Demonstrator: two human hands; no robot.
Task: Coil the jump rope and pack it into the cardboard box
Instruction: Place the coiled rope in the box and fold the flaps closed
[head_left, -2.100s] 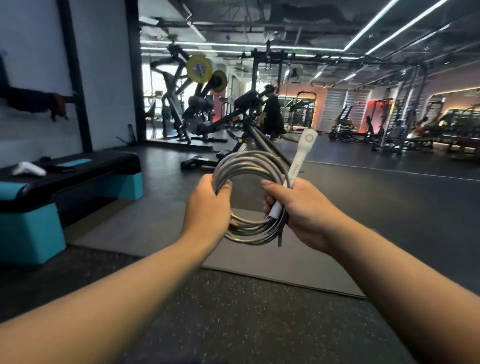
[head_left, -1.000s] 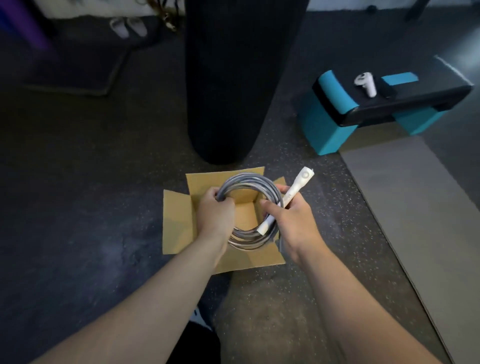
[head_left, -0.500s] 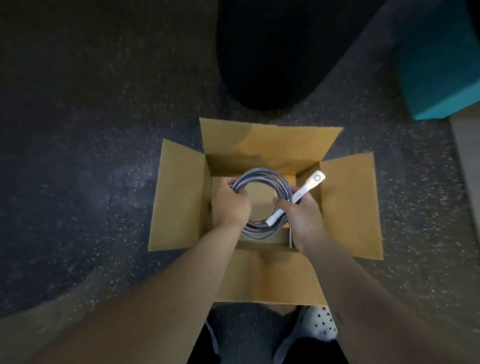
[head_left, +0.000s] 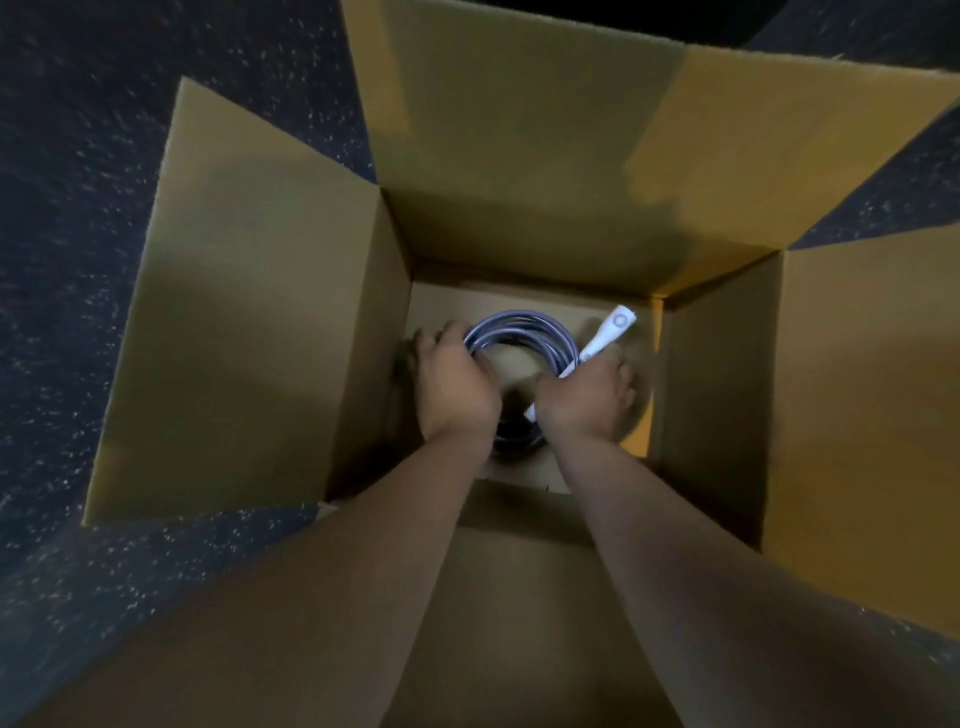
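The grey jump rope is wound into a round coil and sits low inside the open cardboard box, near its bottom. My left hand grips the coil's left side. My right hand grips the right side together with a white handle, which sticks out toward the box's far right corner. The near part of the coil is hidden between my hands. Both forearms reach down into the box.
All the box flaps are folded outward, wide and close to the camera. Dark speckled rubber floor shows at the left and upper right. A dark object stands just beyond the far flap.
I turned from the gym toward the floor and lowered the coiled rope from above the box deep into it. The box now fills the view as I lean closer.
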